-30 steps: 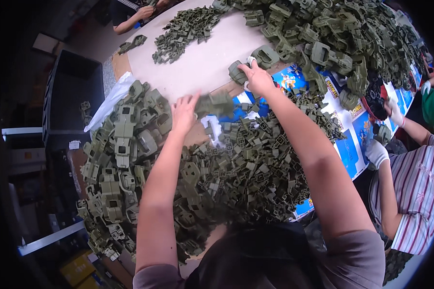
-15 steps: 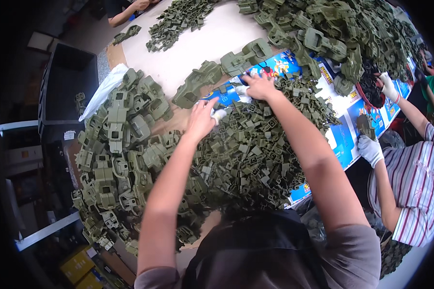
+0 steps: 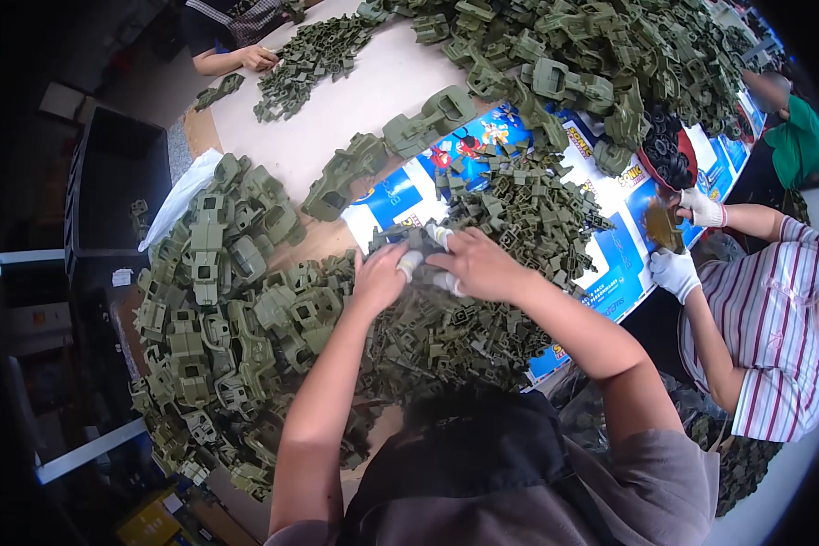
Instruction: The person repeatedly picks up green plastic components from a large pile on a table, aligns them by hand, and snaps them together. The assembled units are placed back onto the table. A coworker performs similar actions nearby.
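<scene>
My left hand (image 3: 381,278) and my right hand (image 3: 484,266) face each other low over a heap of small olive-green plastic parts (image 3: 446,332). White wraps cover some of the fingertips. The fingers of my right hand are apart and point toward my left hand. The left fingers are bent, with gaps between them. Blurred green parts (image 3: 416,242) lie between the two hands; whether any is gripped is unclear. Beyond the hands shows a blue-and-white printed sheet (image 3: 391,202), and larger green vehicle-shaped shells (image 3: 344,175) lie along its far edge.
More vehicle shells (image 3: 205,259) are piled at left, with another big heap (image 3: 555,77) at far right. A black bin (image 3: 109,182) stands off the left edge. A striped-shirted co-worker's gloved hands (image 3: 673,273) work at right, near a red container of black pieces (image 3: 672,155). Another person's hand (image 3: 259,58) rests far left.
Both my hands have come back toward me from the printed sheet, and more of the sheet now shows. The co-worker's gloved hands have come closer together. The far person's hand has moved onto the small parts.
</scene>
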Demonstrator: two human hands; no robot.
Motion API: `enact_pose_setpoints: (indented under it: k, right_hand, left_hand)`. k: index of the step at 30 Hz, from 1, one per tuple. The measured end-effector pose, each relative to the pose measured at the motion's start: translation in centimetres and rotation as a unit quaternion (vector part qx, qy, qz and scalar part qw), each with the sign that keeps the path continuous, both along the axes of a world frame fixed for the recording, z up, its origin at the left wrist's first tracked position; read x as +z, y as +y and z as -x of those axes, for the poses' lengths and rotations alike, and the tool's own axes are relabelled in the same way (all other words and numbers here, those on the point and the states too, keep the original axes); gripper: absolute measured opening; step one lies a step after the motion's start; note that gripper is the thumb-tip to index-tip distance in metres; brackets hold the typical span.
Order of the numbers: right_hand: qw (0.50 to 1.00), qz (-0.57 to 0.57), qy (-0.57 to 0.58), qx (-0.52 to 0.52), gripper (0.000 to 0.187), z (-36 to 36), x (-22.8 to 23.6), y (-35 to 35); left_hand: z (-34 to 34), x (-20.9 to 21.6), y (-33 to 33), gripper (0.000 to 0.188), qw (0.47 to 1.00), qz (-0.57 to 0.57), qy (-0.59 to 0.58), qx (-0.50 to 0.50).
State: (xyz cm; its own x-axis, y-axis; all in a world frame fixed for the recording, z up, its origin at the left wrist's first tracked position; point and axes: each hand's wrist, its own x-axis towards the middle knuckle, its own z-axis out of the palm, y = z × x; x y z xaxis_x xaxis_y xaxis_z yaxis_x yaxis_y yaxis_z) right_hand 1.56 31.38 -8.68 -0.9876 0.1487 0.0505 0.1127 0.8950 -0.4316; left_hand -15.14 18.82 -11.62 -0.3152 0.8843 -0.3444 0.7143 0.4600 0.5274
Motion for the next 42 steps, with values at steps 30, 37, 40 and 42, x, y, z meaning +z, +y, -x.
enact_pose_setpoints:
  k: [30,37,40,42]
  right_hand:
    - [0.953,0.278,-0.091,-0.073,0.042,-20.9,-3.0,-12.2]
    - [0.972,0.206,-0.062,-0.097,0.053,-20.5,0.6,-11.7]
    - [0.978,0.199,-0.038,-0.045,0.05,-17.6,2.4,-12.8]
    - [0.979,0.203,-0.02,-0.017,0.041,-15.5,3.2,-13.6]
  left_hand:
    - [-12.6,7.9,-29.9,0.05,0.862,-0.269,0.206,0.378]
    - [-10.2,7.4,-42.9,0.082,0.683,-0.269,0.251,0.631]
    - [-10.3,6.8,-42.7,0.092,0.748,-0.069,0.299,0.589]
    - [-9.5,7.4,-41.7,0.089,0.696,-0.144,0.361,0.604]
